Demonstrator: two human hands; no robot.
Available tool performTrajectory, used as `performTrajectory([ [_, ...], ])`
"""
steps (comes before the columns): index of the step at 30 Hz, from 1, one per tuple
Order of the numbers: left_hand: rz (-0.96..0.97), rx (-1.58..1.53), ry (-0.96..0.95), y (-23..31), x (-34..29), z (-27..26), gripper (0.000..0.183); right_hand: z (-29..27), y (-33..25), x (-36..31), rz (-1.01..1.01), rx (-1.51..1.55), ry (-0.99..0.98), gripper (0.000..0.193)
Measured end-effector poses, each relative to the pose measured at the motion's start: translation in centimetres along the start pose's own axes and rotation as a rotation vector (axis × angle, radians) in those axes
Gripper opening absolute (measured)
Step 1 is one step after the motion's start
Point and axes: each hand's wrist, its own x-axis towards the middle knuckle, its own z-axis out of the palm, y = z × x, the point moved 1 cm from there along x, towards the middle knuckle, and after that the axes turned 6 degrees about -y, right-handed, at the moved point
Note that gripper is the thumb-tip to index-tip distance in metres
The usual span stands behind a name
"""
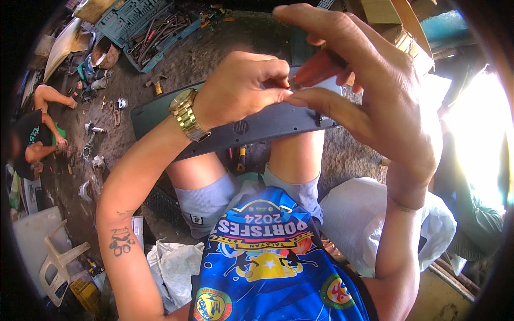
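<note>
My left hand, with a gold watch on its wrist, is closed in a pinch. Whatever its fingertips hold is too small or hidden to name. Facing it, my right hand curls its fingers around a red-handled tool, blurred and partly covered; it may be a screwdriver. The two thumb tips meet or nearly meet. Below both hands, a long dark flat panel with small holes along its edge lies across my thighs. Its surface is partly hidden by my hands.
An opened blue-green toolbox full of metal tools lies at the far left. Metal parts are scattered on the dirt floor. Another person sits at left. White sacks lie beside me; cardboard boxes stand at far right.
</note>
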Motion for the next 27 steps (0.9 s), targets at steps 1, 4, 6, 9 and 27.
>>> performTrajectory([
  [1, 0.044, 0.054, 0.072, 0.2, 0.1, 0.3, 0.019, 0.0, 0.0, -0.1, -0.017, -0.086, -0.037, 0.039],
  [4, 0.095, 0.212, 0.007, 0.5, 0.2, 0.4, 0.021, 0.0, 0.2, -0.7, -0.098, -0.192, -0.101, 0.041],
  [6, 0.136, 0.283, 0.031, 0.6, 0.2, -0.3, 0.021, -0.3, 0.0, -0.9, -0.153, -0.098, -0.057, 0.042],
  [9, 0.191, 0.409, 0.236, 1.0, 0.2, -2.6, 0.024, -0.7, -0.6, -1.1, -0.062, -0.070, 0.116, 0.042],
  [27, -0.616, 0.433, 0.384, -2.3, -16.5, -12.0, 0.026, -1.2, 2.0, -5.1, 0.035, -0.628, -0.087, 0.039],
])
